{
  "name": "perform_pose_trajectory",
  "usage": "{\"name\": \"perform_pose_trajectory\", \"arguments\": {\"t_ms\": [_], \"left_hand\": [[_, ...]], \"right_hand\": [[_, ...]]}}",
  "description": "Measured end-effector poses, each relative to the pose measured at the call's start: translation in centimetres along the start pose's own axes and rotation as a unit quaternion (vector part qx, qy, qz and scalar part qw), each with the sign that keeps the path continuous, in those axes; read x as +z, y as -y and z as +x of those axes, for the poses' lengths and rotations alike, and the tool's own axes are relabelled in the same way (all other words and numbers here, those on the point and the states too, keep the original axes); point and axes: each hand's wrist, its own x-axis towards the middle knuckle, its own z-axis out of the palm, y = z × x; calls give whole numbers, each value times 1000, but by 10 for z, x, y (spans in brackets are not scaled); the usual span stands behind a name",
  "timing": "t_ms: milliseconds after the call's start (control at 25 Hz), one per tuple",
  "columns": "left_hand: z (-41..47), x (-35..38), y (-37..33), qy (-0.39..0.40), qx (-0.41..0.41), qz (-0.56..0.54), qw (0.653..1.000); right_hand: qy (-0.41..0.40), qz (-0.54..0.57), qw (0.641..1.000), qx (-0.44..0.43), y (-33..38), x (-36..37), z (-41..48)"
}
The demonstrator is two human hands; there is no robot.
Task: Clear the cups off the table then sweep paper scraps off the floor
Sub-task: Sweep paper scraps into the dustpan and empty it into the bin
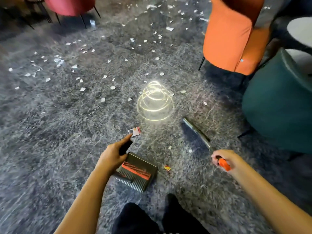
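The broom is gripped tight at its orange end by the right hand, lower right; its stick slants up and left. The dustpan, bottom middle, is held by fingers curled round its black handle in the left hand. Paper scraps are scattered across the upper half.

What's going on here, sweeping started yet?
A person stands on a floor littered with paper scraps. The left hand grips the black handle of a dustpan down at the floor. The right hand grips the orange end of a metal pole, likely the broom, head not visible. Most scraps lie ahead, unswept, near the orange chair.
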Motion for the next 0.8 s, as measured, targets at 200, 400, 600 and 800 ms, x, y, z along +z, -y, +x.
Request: {"name": "perform_pose_trajectory", "arguments": {"t_ms": [200, 400, 600, 800], "left_hand": [[81, -14, 6, 64, 81, 22, 994], [140, -37, 27, 119, 155, 11, 981], [167, -55, 44, 222, 261, 17, 939], [180, -66, 58, 262, 294, 52, 918]], "right_hand": [[-39, -68, 996, 37, 10, 15, 24], [-103, -77, 990, 57, -8, 71, 19], [-148, -234, 960, 49, -28, 146, 25], [-171, -299, 935, 82, -70, 196, 18]]}}
